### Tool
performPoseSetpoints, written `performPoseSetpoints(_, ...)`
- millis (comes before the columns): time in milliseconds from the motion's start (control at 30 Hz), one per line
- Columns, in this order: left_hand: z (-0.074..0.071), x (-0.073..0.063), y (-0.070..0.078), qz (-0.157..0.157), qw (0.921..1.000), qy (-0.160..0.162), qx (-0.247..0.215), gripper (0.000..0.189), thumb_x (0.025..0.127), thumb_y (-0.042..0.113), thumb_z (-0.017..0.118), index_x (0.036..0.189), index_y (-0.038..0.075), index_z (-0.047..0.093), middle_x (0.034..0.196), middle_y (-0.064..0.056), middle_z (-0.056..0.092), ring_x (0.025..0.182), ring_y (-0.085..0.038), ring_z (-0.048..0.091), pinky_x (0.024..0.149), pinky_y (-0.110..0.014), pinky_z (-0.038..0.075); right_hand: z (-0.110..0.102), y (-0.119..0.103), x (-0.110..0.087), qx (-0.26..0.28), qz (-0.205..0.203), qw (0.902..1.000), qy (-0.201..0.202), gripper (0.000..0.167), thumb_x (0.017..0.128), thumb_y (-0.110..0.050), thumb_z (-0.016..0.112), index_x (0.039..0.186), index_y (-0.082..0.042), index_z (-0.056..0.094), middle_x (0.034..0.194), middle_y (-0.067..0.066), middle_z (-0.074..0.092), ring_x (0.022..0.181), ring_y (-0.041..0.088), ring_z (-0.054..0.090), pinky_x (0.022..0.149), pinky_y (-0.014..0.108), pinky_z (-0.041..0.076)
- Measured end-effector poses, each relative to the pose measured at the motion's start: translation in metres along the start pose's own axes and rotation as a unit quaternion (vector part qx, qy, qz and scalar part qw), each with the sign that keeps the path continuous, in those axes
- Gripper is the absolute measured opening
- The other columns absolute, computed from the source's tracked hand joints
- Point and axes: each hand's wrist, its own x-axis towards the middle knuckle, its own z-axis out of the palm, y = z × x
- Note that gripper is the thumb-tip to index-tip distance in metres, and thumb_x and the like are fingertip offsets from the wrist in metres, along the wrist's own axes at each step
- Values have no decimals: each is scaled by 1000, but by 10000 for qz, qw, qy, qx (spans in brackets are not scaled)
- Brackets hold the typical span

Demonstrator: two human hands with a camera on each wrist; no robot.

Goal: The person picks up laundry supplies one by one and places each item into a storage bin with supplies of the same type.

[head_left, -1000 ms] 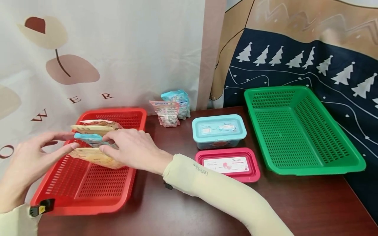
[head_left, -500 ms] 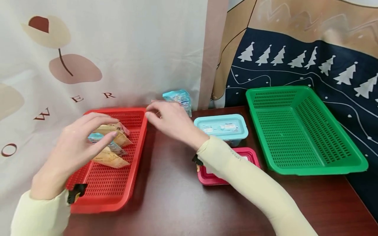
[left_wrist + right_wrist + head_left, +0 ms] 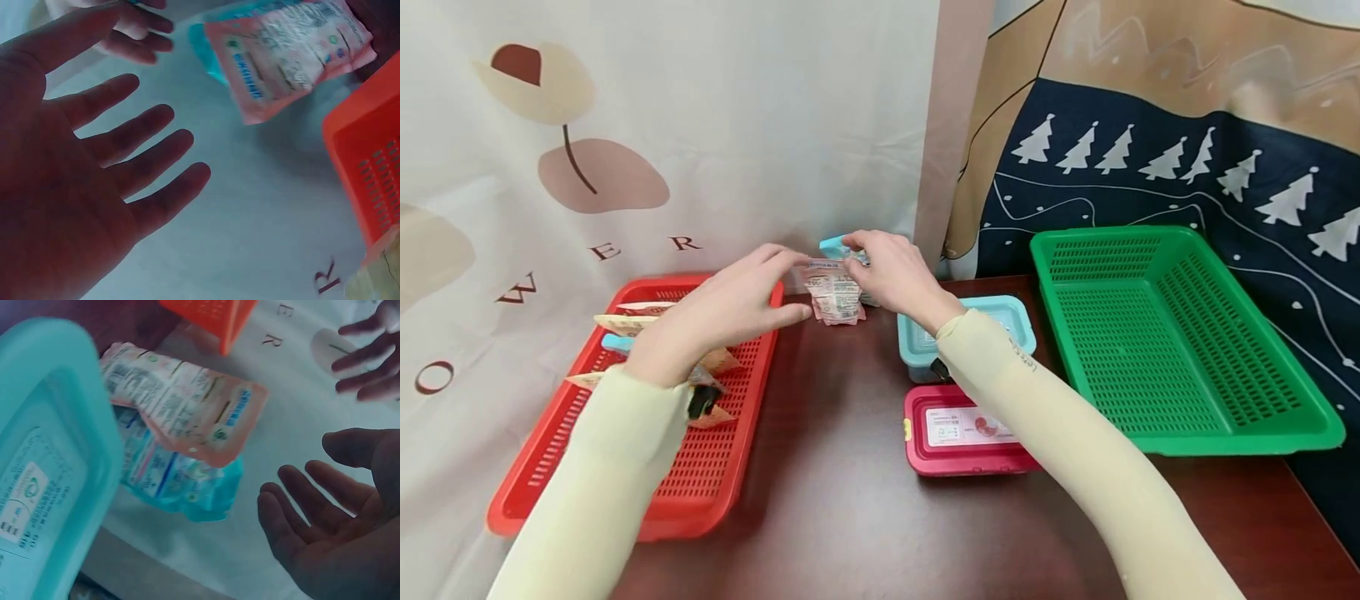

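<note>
Against the wall stand two small pouches, a pink one [image 3: 835, 298] in front and a blue one [image 3: 832, 247] behind it. My left hand [image 3: 718, 304] hovers over the red basket's right edge, left of the pink pouch. In the left wrist view that hand [image 3: 94, 169] has its fingers spread, apart from the pouches. My right hand [image 3: 895, 271] is at the pouches' right side and partly covers the blue one in the head view. The right wrist view shows this hand [image 3: 337, 512] with loosely bent fingers and a gap to both pouches.
At left, the red basket [image 3: 741, 450] holds several upright packets [image 3: 617, 323], partly hidden by my left arm. A light-blue lidded box [image 3: 1015, 315] and a pink lidded box [image 3: 958, 462] stand right of centre. The green basket [image 3: 1150, 350] is farther right.
Both hands have left the packets in the red basket. The right hand moved right to the pouches by the wall; the left followed, up and right.
</note>
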Motion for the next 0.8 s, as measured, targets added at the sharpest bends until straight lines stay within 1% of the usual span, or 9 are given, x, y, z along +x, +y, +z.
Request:
performPoseSetpoints(133,4,35,-9,-108,9997,-171,159,57,94,17,71,145,-1,51,141,-24,50,120,-37,52,106,-54,44,7,7,7,101,-21,9999,-99,43,104,-20,63,146,-9,59,145,7,60,130,23,57,106,40,47)
performPoseSetpoints(200,7,47,-12,-267,9990,-198,284,55,94,12,69,143,-4,51,140,-25,51,121,-38,52,108,-54,43,11,11,10,69,-20,9999,-137,44,104,-19,62,147,-8,58,145,7,59,131,23,56,107,39,46)
performPoseSetpoints(300,12,60,-13,-517,9969,-175,561,55,93,11,68,142,-5,50,139,-25,52,125,-39,52,109,-55,43,17,16,15,-171,6,9996,-218,43,105,-18,60,147,-8,57,145,9,59,132,24,55,109,40,46)
performPoseSetpoints(400,21,68,-12,-663,9943,-143,818,55,94,12,69,143,-5,50,139,-25,53,129,-40,51,109,-59,41,22,21,19,-475,79,9984,-280,42,105,-16,58,147,-8,57,143,9,60,131,25,55,108,41,46)
performPoseSetpoints(467,27,72,-11,-645,9930,-58,989,54,95,13,69,142,-6,50,138,-26,54,129,-42,52,109,-60,41,25,23,22,-573,128,9978,-307,42,105,-14,57,146,-8,57,142,10,61,130,25,56,107,42,47)
performPoseSetpoints(533,33,75,-10,-575,9920,155,1116,50,95,11,68,139,-7,53,134,-27,56,125,-44,54,107,-61,42,28,24,24,-643,157,9973,-306,41,105,-13,57,146,-8,58,141,10,61,129,26,57,106,43,48)
performPoseSetpoints(633,40,79,-11,-529,9899,576,1187,39,94,4,63,130,-10,58,126,-29,59,118,-46,59,102,-59,47,32,24,29,-729,171,9966,-331,39,106,-14,57,145,-8,58,139,11,62,128,27,58,103,45,50)
performPoseSetpoints(700,44,81,-12,-599,9885,742,1176,32,94,0,59,125,-11,60,120,-29,61,113,-46,61,99,-58,49,35,22,32,-844,183,9956,-356,37,107,-15,56,143,-8,60,136,11,64,124,27,60,100,45,51)
performPoseSetpoints(800,49,84,-15,-846,9867,804,1131,26,96,-3,57,120,-11,61,116,-29,63,110,-45,63,97,-56,51,38,20,35,-961,233,9944,-383,34,108,-17,54,140,-9,63,131,9,68,118,25,63,97,43,53)
